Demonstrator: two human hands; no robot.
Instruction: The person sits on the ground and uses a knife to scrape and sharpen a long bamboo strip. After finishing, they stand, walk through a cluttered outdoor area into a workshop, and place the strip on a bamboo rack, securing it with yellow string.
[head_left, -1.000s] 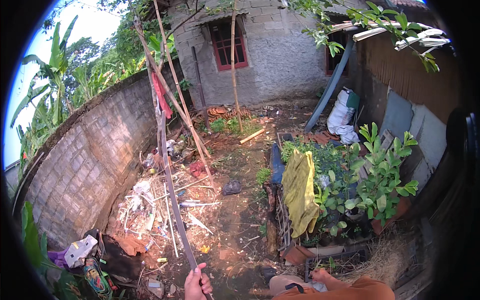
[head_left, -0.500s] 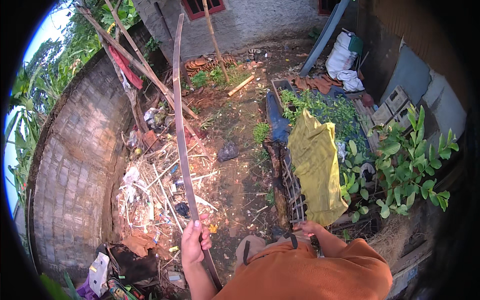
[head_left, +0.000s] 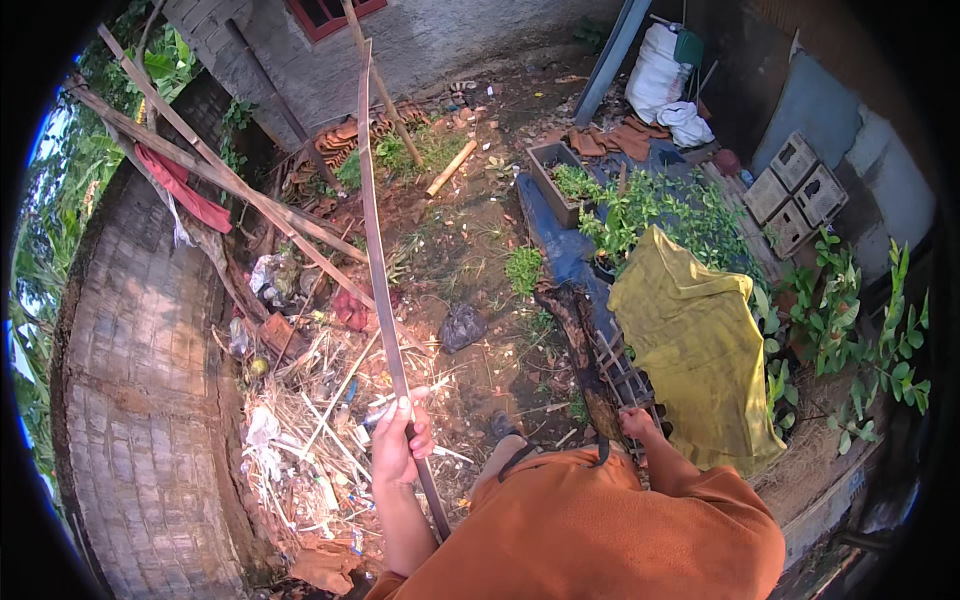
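My left hand (head_left: 402, 440) is closed around a long, thin bamboo strip (head_left: 376, 240), which stands nearly upright and curves slightly toward its top. The strip's lower end passes beside my forearm to my orange shirt. My right hand (head_left: 638, 424) is closed at the near left edge of a yellow cloth (head_left: 690, 350), next to a slatted lattice (head_left: 622, 370). What its fingers hold, if anything, I cannot make out. The cloth drapes over the lattice and hides most of it.
A rough log (head_left: 580, 350) lies left of the lattice. Litter and dry sticks (head_left: 320, 430) spread along the block wall (head_left: 150, 370). Leaning poles (head_left: 230, 180) stand at the far left. A black plastic bag (head_left: 463, 328) sits ahead, and leafy plants (head_left: 850, 330) grow at right.
The view has shifted and tilted. My right hand has moved forward along the lattice's edge beside the yellow cloth. My left hand still holds the bamboo strip upright.
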